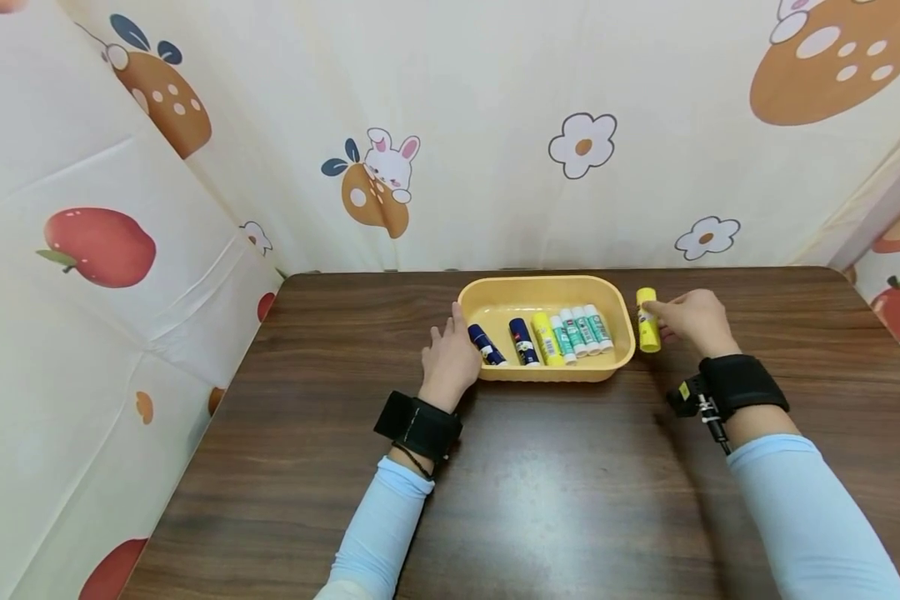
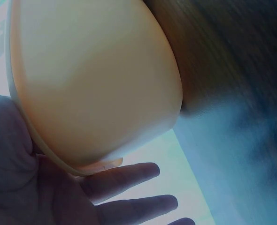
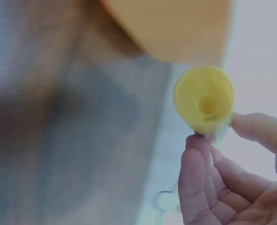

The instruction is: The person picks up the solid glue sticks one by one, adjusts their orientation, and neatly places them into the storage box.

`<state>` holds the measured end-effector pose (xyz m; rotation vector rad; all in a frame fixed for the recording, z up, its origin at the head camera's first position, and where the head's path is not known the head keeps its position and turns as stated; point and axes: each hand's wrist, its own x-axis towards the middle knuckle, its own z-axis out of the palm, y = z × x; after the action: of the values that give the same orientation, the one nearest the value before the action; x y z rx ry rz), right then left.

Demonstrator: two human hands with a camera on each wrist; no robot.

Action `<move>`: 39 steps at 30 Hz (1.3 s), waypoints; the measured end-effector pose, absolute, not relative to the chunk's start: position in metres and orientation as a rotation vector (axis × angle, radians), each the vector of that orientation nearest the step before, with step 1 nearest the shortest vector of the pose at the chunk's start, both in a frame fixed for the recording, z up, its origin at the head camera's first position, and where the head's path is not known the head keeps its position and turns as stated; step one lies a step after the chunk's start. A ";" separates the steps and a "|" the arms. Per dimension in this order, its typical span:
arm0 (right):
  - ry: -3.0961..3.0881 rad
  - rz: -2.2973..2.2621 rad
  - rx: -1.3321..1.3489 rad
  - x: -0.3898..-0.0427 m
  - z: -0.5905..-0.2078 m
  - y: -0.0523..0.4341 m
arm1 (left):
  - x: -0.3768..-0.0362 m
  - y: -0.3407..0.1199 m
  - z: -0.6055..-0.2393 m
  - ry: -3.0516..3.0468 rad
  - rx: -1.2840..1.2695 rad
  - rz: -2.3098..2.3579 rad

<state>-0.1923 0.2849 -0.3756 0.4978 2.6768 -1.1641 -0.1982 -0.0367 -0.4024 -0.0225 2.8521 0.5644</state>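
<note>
A yellow tray sits at the far side of the table. Inside it lie two dark blue glue sticks, a yellow glue stick and several green-and-white glue sticks. My left hand touches the tray's left end, its fingers fairly straight; the left wrist view shows the tray rim against the palm and fingers. Just beyond the tray's right end, my right hand pinches another yellow glue stick between thumb and fingers. One round end of that stick faces the right wrist camera.
The brown wooden table ends just behind the tray. A patterned cloth hangs along the back and left sides. Black wrist straps with cameras sit on both forearms.
</note>
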 end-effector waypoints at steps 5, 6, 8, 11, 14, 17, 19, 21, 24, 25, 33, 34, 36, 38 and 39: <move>2.755 -1.193 0.477 -0.190 -0.347 0.273 | -0.199 -0.036 -0.402 2.847 -0.027 0.577; 2.767 -1.192 0.464 -0.190 -0.343 0.268 | -0.198 -0.036 -0.402 2.845 -0.028 0.584; 2.775 -1.183 0.439 -0.191 -0.337 0.255 | -0.198 -0.036 -0.402 2.841 -0.029 0.591; 2.760 -1.177 0.395 -0.195 -0.338 0.232 | -0.198 -0.036 -0.402 2.834 -0.034 0.604; 2.736 -1.164 0.339 -0.199 -0.345 0.206 | -0.197 -0.037 -0.403 2.835 -0.038 0.614; 2.732 -1.135 0.279 -0.203 -0.353 0.181 | -0.197 -0.037 -0.403 2.841 -0.036 0.616; 2.739 -1.128 0.239 -0.207 -0.358 0.166 | -0.197 -0.036 -0.402 2.847 -0.032 0.610; 2.761 -1.129 0.196 -0.209 -0.364 0.152 | -0.197 -0.036 -0.401 2.855 -0.028 0.602; 2.782 -1.118 0.145 -0.212 -0.373 0.135 | -0.197 -0.035 -0.401 2.859 -0.017 0.583; 2.793 -1.104 0.142 -0.212 -0.376 0.130 | -0.197 -0.034 -0.401 2.858 -0.014 0.578; 2.938 -0.936 0.084 -0.213 -0.391 0.108 | -0.197 -0.032 -0.400 2.867 -0.007 0.553; 2.955 -0.899 0.076 -0.213 -0.392 0.105 | -0.197 -0.032 -0.400 2.867 -0.008 0.553; 2.987 -0.809 0.057 -0.213 -0.394 0.101 | -0.197 -0.033 -0.400 2.868 -0.011 0.556; 3.008 -0.736 0.046 -0.212 -0.396 0.098 | -0.197 -0.034 -0.401 2.866 -0.014 0.563; 3.018 -0.710 0.037 -0.211 -0.397 0.097 | -0.198 -0.034 -0.401 2.865 -0.016 0.567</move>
<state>-0.2114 0.0967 -0.3965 0.0373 3.0179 -0.7098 -0.1976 -0.0343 -0.4009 -0.0157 2.8648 0.5667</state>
